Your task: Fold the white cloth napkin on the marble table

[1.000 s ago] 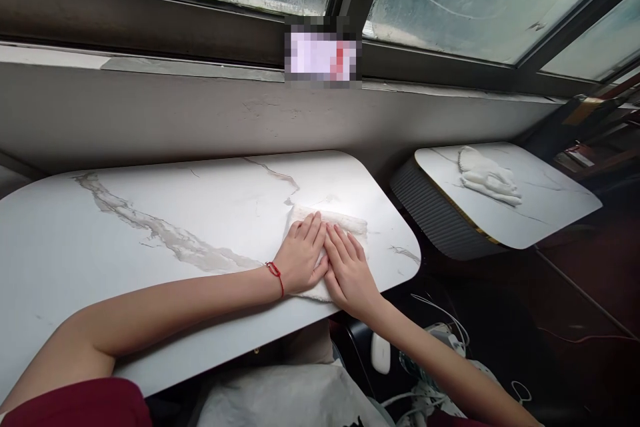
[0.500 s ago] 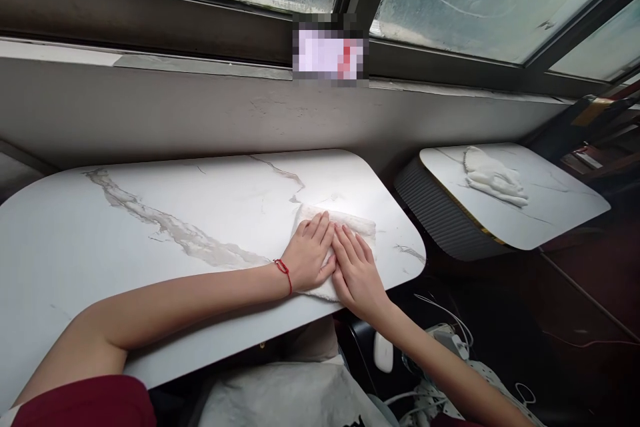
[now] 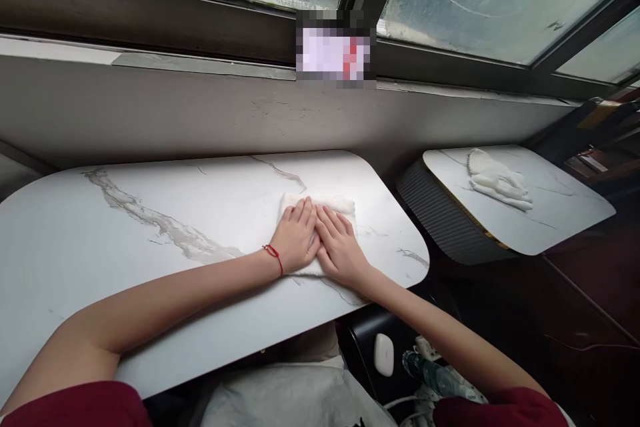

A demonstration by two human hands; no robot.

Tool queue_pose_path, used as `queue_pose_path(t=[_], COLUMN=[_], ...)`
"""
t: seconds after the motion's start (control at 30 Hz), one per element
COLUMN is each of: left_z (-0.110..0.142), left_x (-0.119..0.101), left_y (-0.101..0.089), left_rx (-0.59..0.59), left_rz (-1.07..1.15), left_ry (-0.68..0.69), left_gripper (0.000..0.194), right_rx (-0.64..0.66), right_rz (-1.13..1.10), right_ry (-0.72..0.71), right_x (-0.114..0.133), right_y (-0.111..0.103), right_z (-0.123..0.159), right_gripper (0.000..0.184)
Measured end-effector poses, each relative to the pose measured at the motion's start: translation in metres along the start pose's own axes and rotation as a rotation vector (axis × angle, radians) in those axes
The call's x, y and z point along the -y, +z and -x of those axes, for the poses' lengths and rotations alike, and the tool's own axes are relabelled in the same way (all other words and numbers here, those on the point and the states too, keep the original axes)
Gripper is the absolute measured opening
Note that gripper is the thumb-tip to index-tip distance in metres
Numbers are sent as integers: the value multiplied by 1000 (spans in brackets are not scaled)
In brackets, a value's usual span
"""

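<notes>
1. A white marble-patterned table (image 3: 150, 240) is stretching across the left and middle of the room below the window ledge (image 3: 200, 67), with a grey vein (image 3: 150, 223) running slantwise over its left part.
2. The person's left forearm is lying across the table top, a red string bracelet (image 3: 274, 257) circling the wrist.
3. The left hand (image 3: 296, 240) is lying flat with its fingers stretched out, pressing palm-down on a white cloth (image 3: 320, 203); it is gripping nothing, only bearing down.
4. The white cloth is sitting on the right half of the table, near the front edge, its far border showing beyond the fingertips and most of it lying hidden under the two palms.
5. The right hand (image 3: 340, 247) is likewise lying spread and flat on the same cloth, just beside the left hand and touching it along the fingers, closed around nothing.
6. Further right, well apart from the hands, a smaller marble-topped stand (image 3: 565, 213) is carrying a crumpled white rag (image 3: 497, 180).
7. Below the table's right end, a small white device (image 3: 384, 353) and some cables (image 3: 425, 353) are lying on the dark floor.
</notes>
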State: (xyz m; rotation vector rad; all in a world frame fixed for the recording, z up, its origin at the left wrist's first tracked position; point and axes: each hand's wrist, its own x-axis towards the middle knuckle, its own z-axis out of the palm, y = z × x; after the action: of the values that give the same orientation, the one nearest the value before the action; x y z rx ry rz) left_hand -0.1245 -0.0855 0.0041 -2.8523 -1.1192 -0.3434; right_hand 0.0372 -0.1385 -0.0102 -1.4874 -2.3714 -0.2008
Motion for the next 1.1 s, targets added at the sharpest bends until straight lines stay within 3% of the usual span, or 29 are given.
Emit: queue_pose_path(t=[0.27,0.53,0.77,1.1], left_z=[-34,-46,-50,-51], left_x=[72,123,135,138], left_y=[1,3,1,5], left_rx=[-15,-41,-65,-94], left_rz=[-22,-37,-28,-31], left_ry=[-185,-263,-336,-337], left_gripper=[64,62,60,59], right_rx=[57,45,37,45], right_rz=[-45,-86,-102,-136], right_ry=[-63,-77,-130,-127], right_x=[-27,-27,-33,-34], right_y=[36,58,68,66], right_z=[-96,-155,-177,-177], right_gripper=[63,61,59,60])
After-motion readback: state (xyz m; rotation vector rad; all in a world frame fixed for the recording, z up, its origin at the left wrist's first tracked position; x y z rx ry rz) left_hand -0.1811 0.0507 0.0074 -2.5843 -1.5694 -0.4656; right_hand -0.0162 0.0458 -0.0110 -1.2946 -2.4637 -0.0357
